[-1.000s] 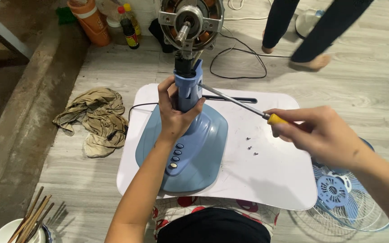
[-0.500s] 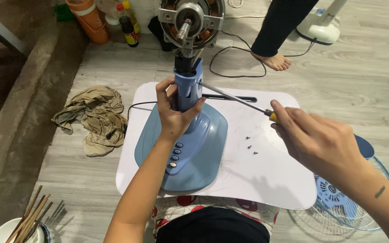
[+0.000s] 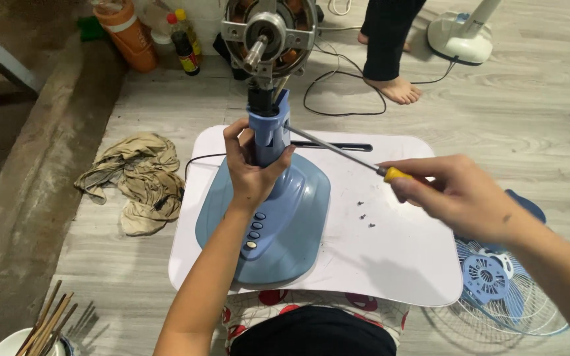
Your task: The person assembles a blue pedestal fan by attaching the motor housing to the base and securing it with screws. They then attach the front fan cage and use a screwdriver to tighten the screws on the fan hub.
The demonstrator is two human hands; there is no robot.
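Observation:
A blue fan base [image 3: 278, 224] with a row of buttons stands on a white board [image 3: 390, 257]. Its blue neck [image 3: 270, 128] rises to a bare metal motor [image 3: 268, 29]. My left hand [image 3: 253, 168] wraps around the neck. My right hand [image 3: 460, 194] grips the yellow handle of a screwdriver [image 3: 338, 153], whose long shaft points left with its tip at the neck's right side. Three small screws [image 3: 364, 215] lie loose on the board between the base and my right hand.
A crumpled tan rag [image 3: 136, 175] lies left of the board. Bottles [image 3: 183, 43] and an orange jug [image 3: 123, 36] stand at the back. A person's bare feet [image 3: 397, 86], a white fan base [image 3: 460, 36], a black cable [image 3: 331, 92] and a fan grille with blue blades [image 3: 499, 290] surround the board.
The view has shifted slightly; the other person at the back has stepped left. My right hand and screwdriver stay at the fan neck, my left hand keeps its grip.

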